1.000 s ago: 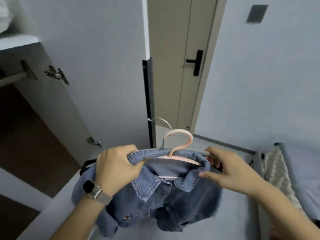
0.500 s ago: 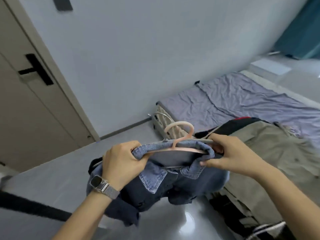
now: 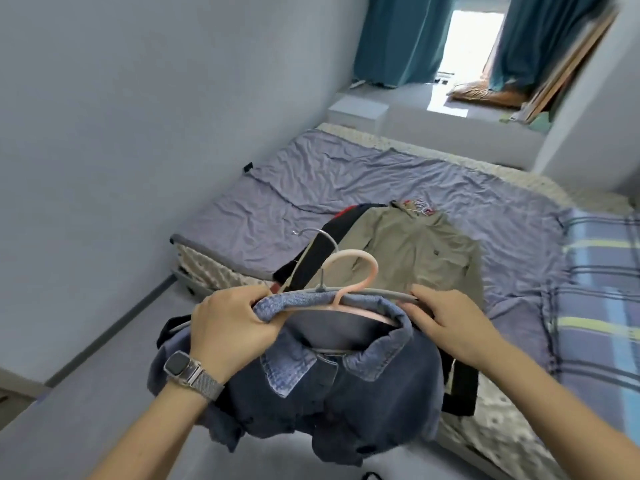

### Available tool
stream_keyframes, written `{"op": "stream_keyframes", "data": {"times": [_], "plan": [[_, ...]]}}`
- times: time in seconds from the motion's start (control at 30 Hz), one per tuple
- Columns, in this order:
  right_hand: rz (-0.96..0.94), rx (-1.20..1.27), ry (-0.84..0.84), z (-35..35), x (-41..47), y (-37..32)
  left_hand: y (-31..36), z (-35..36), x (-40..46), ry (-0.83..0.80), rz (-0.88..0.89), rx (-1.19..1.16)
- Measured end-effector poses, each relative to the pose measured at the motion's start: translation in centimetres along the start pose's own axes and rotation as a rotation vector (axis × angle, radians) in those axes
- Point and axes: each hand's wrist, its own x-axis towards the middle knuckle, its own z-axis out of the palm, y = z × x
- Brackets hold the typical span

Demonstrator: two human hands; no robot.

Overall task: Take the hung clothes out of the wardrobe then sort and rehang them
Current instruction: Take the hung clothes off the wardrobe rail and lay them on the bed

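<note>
**Q:** State of the hands?

**A:** Left hand (image 3: pixel 232 327), watch (image 3: pixel 183 367) on its wrist: fingers clenched round the collar of the shirt (image 3: pixel 329 393) and the left end of the hangers. Right hand (image 3: pixel 450 327): fingers curled at the right end, thumb on top of the grey hanger (image 3: pixel 381 292). Both hands are grasping.

**Q:** Location of the shirt?

**A:** Held in the air between the two hands, above the floor (image 3: pixel 86 410), near the foot of the bed (image 3: pixel 311 181). It is blue denim; the collar is draped over the pink hanger (image 3: pixel 374 271); the body hangs crumpled below. The grey hanger lies along the collar's far edge; its metal hook stands behind the pink hook. Black cloth shows beside the shirt at both sides; which hanger carries it cannot be told.

**Q:** Items on the bed?

**A:** Jacket (image 3: pixel 415 251), khaki, laid flat on the creased lilac sheet, collar toward the far end; hanger hooks show at its collar. A black garment (image 3: pixel 311 265) with red trim lies partly under the jacket, on the wall side. A plaid blanket (image 3: pixel 599 306) covers the right of the bed, apart from the jacket.

**Q:** Farthest items?

**A:** Wall (image 3: pixel 138 133), plain, along the left of the bed; teal curtains (image 3: pixel 398 39) beyond the far end of the bed, parted, with a bright gap between them.
</note>
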Motion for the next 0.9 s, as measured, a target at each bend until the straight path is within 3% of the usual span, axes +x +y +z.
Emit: {"op": "stream_keyframes", "data": {"times": [0.17,0.3,0.47,0.77,0.9], "plan": [[0.095,-0.220,0.144,-1.3,2.7,5.9,3.1,5.2,6.3,-0.043,0.019,-0.019],[0.020,-0.212,0.257,-2.4,5.5,9.2,3.9,7.7,10.2,-0.060,0.031,-0.058],[0.019,-0.176,0.304,-2.0,9.4,12.0,2.6,10.8,14.7,-0.110,-0.002,-0.301],[0.191,-0.141,0.336,-1.9,14.2,17.4,2.3,15.0,23.2,-0.087,0.220,-0.375],[0.387,0.035,0.360,-2.9,15.0,22.2,3.7,15.8,25.9,-0.094,0.184,-0.396]]}}
